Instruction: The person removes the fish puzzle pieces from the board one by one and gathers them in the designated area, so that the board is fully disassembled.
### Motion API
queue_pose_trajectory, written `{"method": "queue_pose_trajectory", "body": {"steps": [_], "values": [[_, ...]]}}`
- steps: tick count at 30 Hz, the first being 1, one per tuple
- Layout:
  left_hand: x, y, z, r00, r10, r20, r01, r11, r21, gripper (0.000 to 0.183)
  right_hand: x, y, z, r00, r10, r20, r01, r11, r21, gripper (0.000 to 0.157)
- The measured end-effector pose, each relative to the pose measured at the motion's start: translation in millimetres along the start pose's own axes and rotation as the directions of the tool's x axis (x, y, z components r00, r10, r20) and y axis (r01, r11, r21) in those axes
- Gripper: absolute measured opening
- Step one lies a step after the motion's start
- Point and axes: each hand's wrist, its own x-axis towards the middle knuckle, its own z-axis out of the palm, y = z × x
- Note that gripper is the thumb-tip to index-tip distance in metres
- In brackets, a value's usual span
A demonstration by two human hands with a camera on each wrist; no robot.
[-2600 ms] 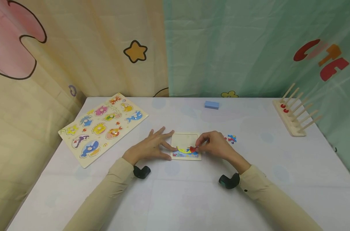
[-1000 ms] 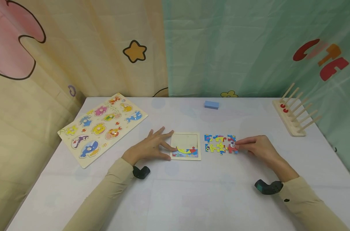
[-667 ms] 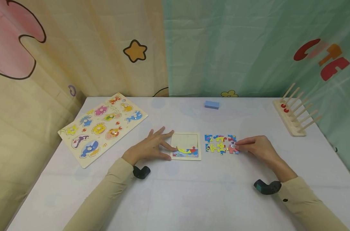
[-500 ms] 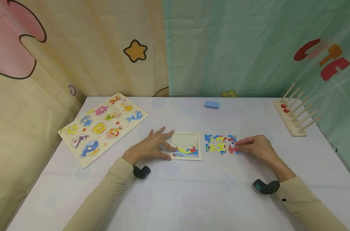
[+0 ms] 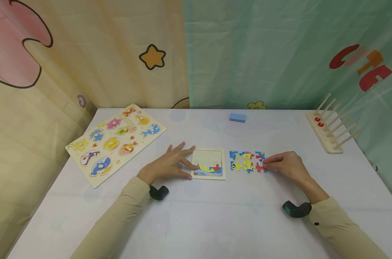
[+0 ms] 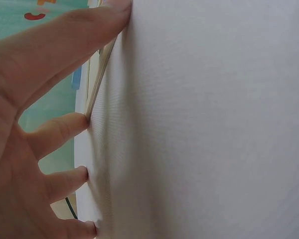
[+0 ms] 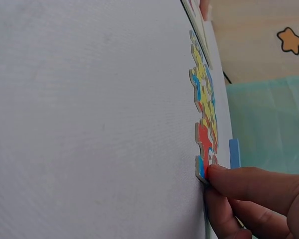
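Observation:
My left hand (image 5: pixel 168 164) lies with fingers spread at the left edge of a small wooden puzzle tray (image 5: pixel 223 163). In the left wrist view, the thumb and a fingertip touch the edge of the tray (image 6: pixel 100 82). Picture pieces in yellow, red and blue fill the tray's lower strip; bare wood shows above them. Right of the tray lie several loose jigsaw pieces (image 5: pixel 247 165), loosely grouped. My right hand (image 5: pixel 288 166) pinches the right edge of a red-and-blue jigsaw piece (image 7: pixel 204 137) between thumb and fingers; the fingers partly cover it.
A large wooden sea-animal peg puzzle (image 5: pixel 118 135) lies at the back left. A small blue block (image 5: pixel 237 117) sits near the back edge. At the right stands a wooden peg stand (image 5: pixel 325 138) with red beads. Printed curtains (image 5: pixel 264 54) hang behind the white table (image 5: pixel 196 223).
My right hand has moved from the tray rightward to the red-and-blue jigsaw piece and stays there over the last second. My left hand has kept its place at the tray.

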Motion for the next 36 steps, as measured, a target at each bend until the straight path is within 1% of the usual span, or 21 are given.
{"method": "queue_pose_trajectory", "body": {"steps": [5,11,14,17,21,27,29,34,36], "values": [[-0.2,0.7,-0.9,1.000,0.000,0.006,0.000,1.000,-0.006,0.042,-1,0,-0.7,1.000,-0.002,-0.004,0.002,1.000,-0.004,0.027],[-0.6,1.4,-1.5,1.000,0.002,0.002,-0.002,1.000,-0.001,0.042,-1,-2,-4.0,0.999,-0.017,-0.029,0.017,1.000,0.008,0.032],[-0.5,1.6,-1.6,1.000,-0.002,0.002,0.002,1.000,-0.004,0.042,0,-7,-3.3,0.999,-0.031,-0.037,0.032,0.999,0.024,0.034],[-0.6,1.6,-1.4,1.000,-0.004,0.002,0.004,1.000,-0.009,0.042,3,-17,1.7,0.998,-0.052,-0.040,0.053,0.998,0.032,0.031],[-0.6,1.2,-1.1,1.000,0.001,0.002,0.000,1.000,-0.010,0.042,7,-33,12.9,0.995,-0.092,-0.027,0.093,0.995,0.040,0.027],[-0.6,1.3,-1.1,1.000,0.005,0.006,-0.005,1.000,-0.009,0.042,11,-59,35.6,0.986,-0.156,0.057,0.153,0.986,0.062,0.023],[-0.3,1.3,-1.0,1.000,0.007,0.008,-0.007,1.000,-0.006,0.042,13,-67,44.6,0.981,-0.177,0.074,0.172,0.983,0.071,0.021],[0.0,0.6,-0.8,1.000,0.007,0.008,-0.007,1.000,0.005,0.042,16,-87,67.7,0.963,-0.245,0.109,0.234,0.967,0.104,0.018],[-0.1,0.1,-0.7,1.000,0.006,0.007,-0.006,1.000,0.007,0.042,16,-94,76.7,0.949,-0.284,0.138,0.268,0.955,0.126,0.019]]}}
